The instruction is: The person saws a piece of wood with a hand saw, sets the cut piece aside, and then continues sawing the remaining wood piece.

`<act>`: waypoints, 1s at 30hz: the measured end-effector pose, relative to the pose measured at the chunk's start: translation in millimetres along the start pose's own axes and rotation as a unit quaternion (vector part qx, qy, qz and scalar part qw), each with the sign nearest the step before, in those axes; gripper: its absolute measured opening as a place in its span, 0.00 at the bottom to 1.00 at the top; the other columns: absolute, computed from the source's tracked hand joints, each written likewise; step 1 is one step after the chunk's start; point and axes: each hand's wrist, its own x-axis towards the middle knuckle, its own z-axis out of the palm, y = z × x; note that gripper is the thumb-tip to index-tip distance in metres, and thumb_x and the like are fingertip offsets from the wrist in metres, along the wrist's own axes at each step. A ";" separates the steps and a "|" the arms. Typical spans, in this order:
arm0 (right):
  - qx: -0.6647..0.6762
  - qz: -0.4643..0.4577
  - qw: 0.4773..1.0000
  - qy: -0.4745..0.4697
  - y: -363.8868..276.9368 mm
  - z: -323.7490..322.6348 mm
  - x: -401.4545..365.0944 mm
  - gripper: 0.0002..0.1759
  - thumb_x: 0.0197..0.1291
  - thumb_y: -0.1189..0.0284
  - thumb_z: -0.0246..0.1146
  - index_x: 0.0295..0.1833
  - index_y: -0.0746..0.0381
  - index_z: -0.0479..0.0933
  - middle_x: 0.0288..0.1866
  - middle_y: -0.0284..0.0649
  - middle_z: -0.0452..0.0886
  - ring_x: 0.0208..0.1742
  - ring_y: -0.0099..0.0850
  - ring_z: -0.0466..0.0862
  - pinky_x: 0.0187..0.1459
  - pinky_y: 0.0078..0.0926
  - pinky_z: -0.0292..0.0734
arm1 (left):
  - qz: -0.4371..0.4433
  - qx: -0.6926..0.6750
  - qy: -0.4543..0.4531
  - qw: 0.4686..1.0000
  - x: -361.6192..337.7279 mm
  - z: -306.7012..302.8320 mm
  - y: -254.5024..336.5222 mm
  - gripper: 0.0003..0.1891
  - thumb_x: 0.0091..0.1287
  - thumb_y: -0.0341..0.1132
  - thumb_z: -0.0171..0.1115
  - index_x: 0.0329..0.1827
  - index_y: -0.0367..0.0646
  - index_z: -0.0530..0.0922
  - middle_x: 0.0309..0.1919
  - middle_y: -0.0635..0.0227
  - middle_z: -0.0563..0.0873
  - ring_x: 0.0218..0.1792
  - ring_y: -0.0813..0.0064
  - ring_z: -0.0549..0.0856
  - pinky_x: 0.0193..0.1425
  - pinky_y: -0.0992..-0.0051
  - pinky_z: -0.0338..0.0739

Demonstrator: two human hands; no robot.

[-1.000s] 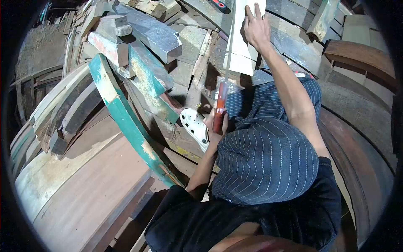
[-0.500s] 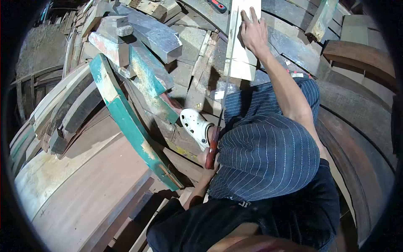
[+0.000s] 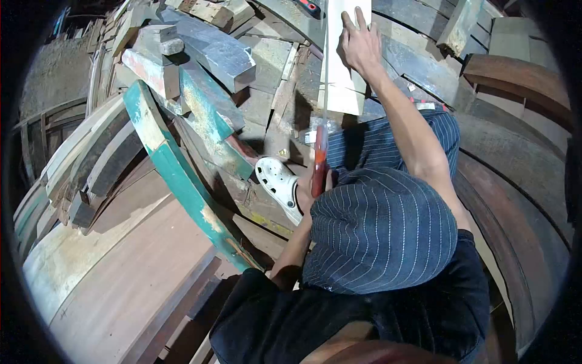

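Observation:
My left hand [image 3: 310, 199] is closed around the red-brown handle of a handsaw [image 3: 319, 170], partly hidden behind my raised knee [image 3: 388, 227]. The saw's thin blade runs away from me along the left part of a pale wooden board [image 3: 348, 91]. On top of that board my right hand [image 3: 362, 51] lies palm down, fingers extended and spread. A white clog [image 3: 277, 184] is on my foot, left of the saw handle. Striped trousers cover my legs.
A curved, green-painted timber [image 3: 176, 176] leans at the left. Stacked wood blocks [image 3: 212, 54] stand beyond it, and a broad curved panel [image 3: 130, 261] lies at lower left. Brown curved beams [image 3: 521, 79] are on the right. A red-and-black tool [image 3: 309, 7] lies at the top.
My left hand has pushed the saw handle forward, away from me, towards the board. My right hand stays flat on the board. The whole view has shifted slightly.

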 end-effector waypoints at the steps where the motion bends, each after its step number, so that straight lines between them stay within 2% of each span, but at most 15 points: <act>1: -0.004 0.002 1.000 -0.002 0.1 0.2 -2.2 0.26 0.65 0.65 0.53 0.69 0.52 0.70 0.76 0.47 0.61 0.62 0.55 0.71 0.67 0.55 0.65 | -0.011 -0.103 0.067 0.992 4.0 18.4 -14.1 0.11 0.68 0.32 0.61 0.50 0.39 0.78 0.33 0.68 0.84 0.33 0.77 0.82 0.38 0.77 0.76; 2: -0.007 0.003 1.000 -0.003 -1.0 0.6 -3.7 0.25 0.65 0.65 0.53 0.69 0.51 0.70 0.76 0.47 0.61 0.62 0.55 0.71 0.67 0.55 0.65 | 0.012 -0.088 0.062 0.994 -0.8 16.7 -29.8 0.10 0.66 0.32 0.62 0.48 0.38 0.78 0.31 0.65 0.83 0.31 0.75 0.82 0.37 0.75 0.76; 4: -0.014 0.004 1.000 0.002 -4.0 -2.8 1.1 0.25 0.66 0.65 0.53 0.69 0.51 0.70 0.75 0.47 0.61 0.62 0.54 0.72 0.67 0.56 0.65 | 0.065 -0.061 0.050 0.995 2.1 -1.5 -11.0 0.10 0.64 0.31 0.63 0.45 0.36 0.79 0.27 0.59 0.82 0.27 0.69 0.82 0.34 0.72 0.74; 5: 0.002 0.005 1.000 0.013 -3.5 -5.6 -0.2 0.25 0.66 0.64 0.53 0.69 0.50 0.70 0.75 0.47 0.62 0.61 0.54 0.72 0.67 0.56 0.65 | 0.059 -0.037 0.058 0.996 -6.0 -0.6 -45.3 0.11 0.65 0.30 0.62 0.48 0.35 0.78 0.30 0.58 0.83 0.29 0.70 0.83 0.36 0.72 0.75; 8: -0.001 0.006 1.000 0.013 -4.0 -7.4 -0.5 0.25 0.66 0.64 0.53 0.69 0.51 0.70 0.75 0.47 0.63 0.60 0.55 0.73 0.66 0.54 0.67 | 0.105 -0.091 0.038 0.990 -11.9 -13.3 -57.2 0.11 0.64 0.30 0.62 0.47 0.35 0.79 0.29 0.57 0.84 0.28 0.66 0.84 0.35 0.71 0.75; 9: 0.056 0.044 0.997 -0.039 -17.5 -28.4 2.8 0.27 0.63 0.69 0.51 0.68 0.60 0.70 0.74 0.56 0.63 0.66 0.65 0.67 0.67 0.58 0.63 | 0.121 -0.068 0.006 0.990 -9.0 -24.6 -35.7 0.10 0.64 0.29 0.62 0.46 0.34 0.79 0.29 0.55 0.84 0.28 0.64 0.84 0.33 0.70 0.76; 12: 0.063 0.043 0.997 -0.031 -15.4 -24.1 2.6 0.27 0.63 0.69 0.51 0.68 0.60 0.70 0.74 0.56 0.63 0.66 0.65 0.67 0.67 0.57 0.63 | 0.101 0.016 -0.046 0.994 -7.7 -29.1 -37.2 0.10 0.64 0.29 0.62 0.45 0.35 0.79 0.30 0.54 0.84 0.29 0.63 0.85 0.33 0.70 0.75; 13: 0.049 0.041 0.997 -0.034 -16.1 -23.3 2.6 0.28 0.62 0.69 0.51 0.69 0.60 0.70 0.74 0.56 0.62 0.66 0.65 0.67 0.67 0.57 0.63 | 0.144 0.010 -0.061 0.988 -4.2 -24.9 -45.4 0.09 0.63 0.29 0.62 0.44 0.36 0.78 0.28 0.55 0.83 0.27 0.58 0.83 0.32 0.68 0.75; 16: 0.051 0.055 0.996 -0.048 -17.8 -26.2 6.6 0.28 0.62 0.70 0.52 0.69 0.61 0.70 0.74 0.56 0.62 0.64 0.64 0.69 0.66 0.58 0.64 | 0.137 0.005 -0.047 0.989 3.8 -13.0 -57.8 0.09 0.62 0.29 0.63 0.42 0.36 0.78 0.27 0.56 0.82 0.26 0.56 0.82 0.31 0.67 0.75; 20: 0.054 0.054 0.997 -0.015 -18.0 -19.8 15.6 0.27 0.61 0.70 0.53 0.67 0.63 0.70 0.73 0.57 0.63 0.58 0.64 0.72 0.62 0.58 0.67 | 0.124 0.008 -0.019 0.992 18.2 -9.5 -58.2 0.08 0.61 0.29 0.63 0.41 0.37 0.77 0.25 0.56 0.80 0.25 0.54 0.81 0.31 0.66 0.74; 21: 0.059 0.054 0.997 -0.023 -18.4 -23.2 15.9 0.27 0.61 0.71 0.53 0.67 0.64 0.70 0.73 0.58 0.63 0.60 0.64 0.71 0.62 0.57 0.68 | 0.162 0.075 -0.006 0.984 19.7 -13.1 -59.9 0.08 0.58 0.30 0.66 0.39 0.39 0.80 0.27 0.62 0.85 0.25 0.71 0.83 0.32 0.72 0.76; 22: 0.040 0.037 0.998 0.008 -19.4 -20.9 16.5 0.27 0.61 0.71 0.53 0.68 0.64 0.69 0.73 0.58 0.63 0.60 0.65 0.71 0.61 0.57 0.69 | 0.195 0.071 0.018 0.978 20.6 -14.2 -58.5 0.08 0.58 0.30 0.66 0.38 0.38 0.80 0.26 0.62 0.85 0.24 0.70 0.83 0.31 0.72 0.76; 24: 0.063 0.055 0.996 -0.018 -18.3 -22.6 15.7 0.27 0.62 0.71 0.53 0.68 0.63 0.69 0.73 0.57 0.63 0.60 0.66 0.71 0.61 0.57 0.69 | 0.265 0.059 0.070 0.960 28.3 -9.4 -52.1 0.08 0.57 0.30 0.66 0.37 0.38 0.80 0.25 0.61 0.84 0.22 0.68 0.83 0.29 0.72 0.75; 28: 0.042 0.032 0.999 -0.005 -10.8 -10.8 15.4 0.27 0.62 0.71 0.53 0.69 0.62 0.69 0.73 0.57 0.63 0.61 0.66 0.71 0.62 0.57 0.69 | 0.161 0.015 0.068 0.984 70.1 0.8 -7.4 0.08 0.63 0.34 0.63 0.35 0.36 0.80 0.25 0.60 0.84 0.23 0.65 0.84 0.32 0.68 0.76; 30: 0.041 0.039 0.998 -0.019 -12.2 -15.2 13.2 0.27 0.62 0.71 0.53 0.69 0.61 0.68 0.74 0.56 0.62 0.62 0.66 0.70 0.62 0.57 0.69 | 0.263 0.021 0.068 0.962 86.7 2.4 5.0 0.08 0.62 0.33 0.65 0.36 0.36 0.79 0.23 0.58 0.81 0.21 0.61 0.81 0.26 0.67 0.73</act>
